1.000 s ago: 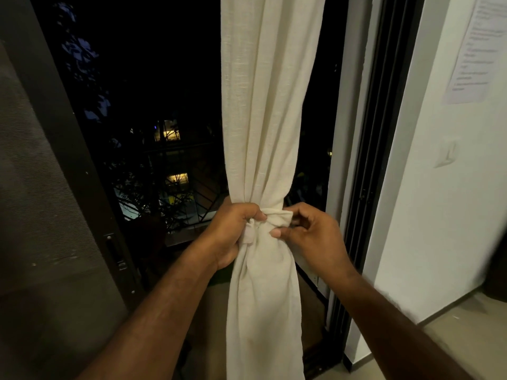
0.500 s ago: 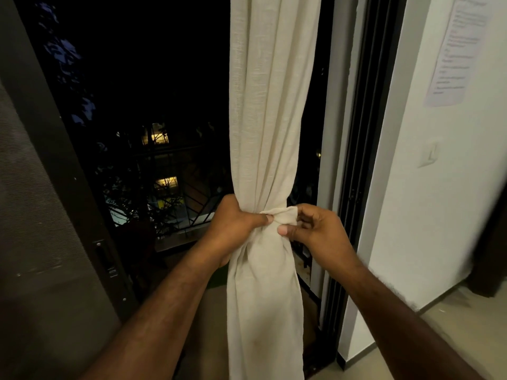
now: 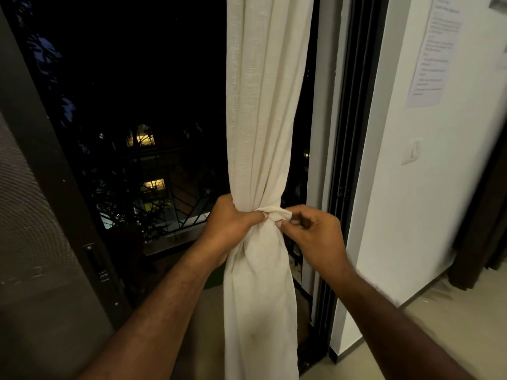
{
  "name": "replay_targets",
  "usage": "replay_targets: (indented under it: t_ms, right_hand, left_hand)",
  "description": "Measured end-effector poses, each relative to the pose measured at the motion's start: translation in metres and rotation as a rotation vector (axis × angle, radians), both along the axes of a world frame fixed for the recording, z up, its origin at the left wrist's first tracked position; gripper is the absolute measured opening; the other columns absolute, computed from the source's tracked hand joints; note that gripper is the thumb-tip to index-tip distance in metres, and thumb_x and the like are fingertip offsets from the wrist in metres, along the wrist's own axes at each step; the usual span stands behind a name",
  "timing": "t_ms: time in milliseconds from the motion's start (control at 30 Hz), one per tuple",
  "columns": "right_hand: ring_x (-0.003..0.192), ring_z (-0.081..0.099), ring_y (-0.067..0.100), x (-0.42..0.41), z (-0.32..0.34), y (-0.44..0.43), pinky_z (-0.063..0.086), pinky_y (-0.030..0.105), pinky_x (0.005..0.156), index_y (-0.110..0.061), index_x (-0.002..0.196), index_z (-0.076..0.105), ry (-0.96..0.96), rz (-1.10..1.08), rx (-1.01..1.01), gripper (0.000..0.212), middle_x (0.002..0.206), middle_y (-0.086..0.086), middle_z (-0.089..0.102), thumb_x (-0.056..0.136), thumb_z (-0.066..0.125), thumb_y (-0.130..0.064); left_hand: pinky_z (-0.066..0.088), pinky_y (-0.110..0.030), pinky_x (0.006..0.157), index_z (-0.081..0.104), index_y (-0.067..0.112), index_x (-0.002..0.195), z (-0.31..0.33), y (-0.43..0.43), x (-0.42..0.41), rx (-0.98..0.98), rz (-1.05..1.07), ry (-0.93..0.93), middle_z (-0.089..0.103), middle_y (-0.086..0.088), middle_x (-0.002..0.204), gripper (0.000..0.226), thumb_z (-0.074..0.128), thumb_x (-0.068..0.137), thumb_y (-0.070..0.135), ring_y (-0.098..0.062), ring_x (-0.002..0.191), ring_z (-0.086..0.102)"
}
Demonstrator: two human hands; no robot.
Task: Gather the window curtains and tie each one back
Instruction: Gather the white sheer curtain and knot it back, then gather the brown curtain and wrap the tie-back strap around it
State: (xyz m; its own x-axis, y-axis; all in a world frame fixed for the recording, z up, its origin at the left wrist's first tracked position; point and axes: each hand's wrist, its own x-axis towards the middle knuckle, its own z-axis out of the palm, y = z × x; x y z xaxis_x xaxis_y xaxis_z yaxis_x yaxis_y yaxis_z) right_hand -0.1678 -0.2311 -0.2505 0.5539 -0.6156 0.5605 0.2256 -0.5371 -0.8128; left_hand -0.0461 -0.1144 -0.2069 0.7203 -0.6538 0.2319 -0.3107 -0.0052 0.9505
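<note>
Judging by how it drapes, I take the curtain to be light, soft and loosely woven. It bunches easily, holds no shape of its own, and any wrap in it will likely slacken unless it is cinched tight. It hangs just left of the dark door frame, gathered into a narrow waist where a band of the same pale cloth crosses the front. That waist is the place to hold, not the loose tail below it. My left hand is on the side of the waist away from the door frame, fingers curled round the bundle and clamped on it. My right hand sits between the waist and the door frame, thumb and fingertips pinching the nearer end of the band.
</note>
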Motion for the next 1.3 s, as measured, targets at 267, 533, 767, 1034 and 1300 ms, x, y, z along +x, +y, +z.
replay_targets:
  t_ms: [267,533,767,1034,1300]
  right_hand:
    - [0.096,0.072,0.012,-0.014,0.012,-0.019,0.059,0.031,0.09,-0.017,0.123,0.065,0.187,0.055,0.141,0.046,0.112,-0.004,0.071,0.085,0.066,0.009]
    - [0.102,0.072,0.015,-0.032,0.017,-0.036,0.058,0.033,0.091,-0.019,0.133,0.056,0.222,0.16,0.302,0.05,0.113,0.001,0.074,0.089,0.06,0.005]
    - [0.098,0.071,0.014,-0.079,0.039,-0.072,0.055,0.019,0.084,-0.017,0.131,0.059,0.293,0.044,0.096,0.049,0.11,0.0,0.071,0.088,0.055,0.008]
    - [0.071,0.073,0.012,-0.174,0.093,-0.149,0.058,0.024,0.072,-0.019,0.095,0.072,0.201,-0.197,-0.086,0.028,0.085,0.001,0.075,0.088,0.055,0.002]
    - [0.066,0.074,0.01,-0.286,0.129,-0.243,0.061,0.049,0.069,-0.017,0.097,0.074,0.167,-0.506,-0.13,0.028,0.08,-0.004,0.076,0.086,0.053,-0.003]
  left_hand:
    - [0.055,-0.033,0.093,0.057,0.027,0.133,0.0,-0.007,-0.011,-0.038,-0.173,0.008,0.069,0.009,0.12,0.068,0.086,0.072,0.025,-0.01,0.108,0.067]
    - [0.05,-0.042,0.102,0.042,0.032,0.143,-0.004,-0.019,-0.031,-0.053,-0.116,-0.034,0.06,0.012,0.131,0.084,0.08,0.069,0.045,-0.008,0.116,0.06]
    - [0.049,-0.041,0.094,0.04,0.003,0.132,0.014,-0.028,-0.089,-0.479,0.543,-0.65,0.045,-0.014,0.133,0.074,0.082,0.077,0.03,-0.023,0.117,0.053]
    - [0.052,-0.038,0.069,0.063,0.014,0.094,0.058,-0.119,-0.173,-0.358,0.278,-0.828,0.063,0.004,0.089,0.007,0.062,0.088,0.01,-0.015,0.078,0.06]
    - [0.052,-0.025,0.061,0.067,0.025,0.088,0.078,-0.259,-0.25,-0.264,-0.006,-0.708,0.063,0.017,0.076,0.006,0.063,0.091,0.022,-0.007,0.07,0.06]
